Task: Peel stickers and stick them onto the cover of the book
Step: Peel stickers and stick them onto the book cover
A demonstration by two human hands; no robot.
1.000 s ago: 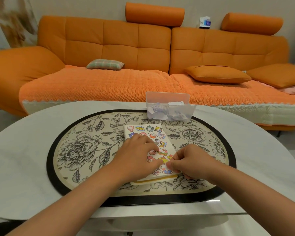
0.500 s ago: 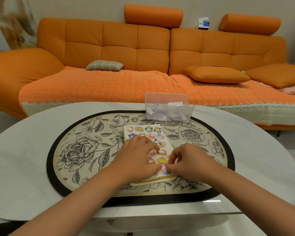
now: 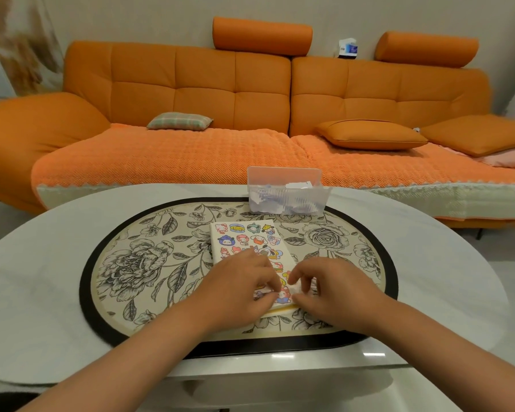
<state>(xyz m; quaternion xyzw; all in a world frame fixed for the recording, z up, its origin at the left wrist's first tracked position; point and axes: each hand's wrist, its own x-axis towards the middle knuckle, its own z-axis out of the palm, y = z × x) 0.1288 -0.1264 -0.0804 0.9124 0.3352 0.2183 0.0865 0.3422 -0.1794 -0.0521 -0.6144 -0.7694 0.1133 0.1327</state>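
Head view: book point(image 3: 244, 239), cover crowded with stickers point(image 3: 252, 239), lies at centre of placemat point(image 3: 149, 263) on the table point(image 3: 36, 292). Left hand point(image 3: 238, 289) and right hand point(image 3: 333, 292), fingers curled, hide its near end; grip on anything: cannot tell. Clear box point(image 3: 286, 194) of paper scraps at the mat's far edge; orange sofa point(image 3: 191, 90) beyond

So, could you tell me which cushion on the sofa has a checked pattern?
The small greenish cushion on the left; the two big cushions on the right are plain orange.

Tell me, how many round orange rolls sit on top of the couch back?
2. The left roll sits above the couch back's left half; the right roll sits above its right half. None seems hidden.
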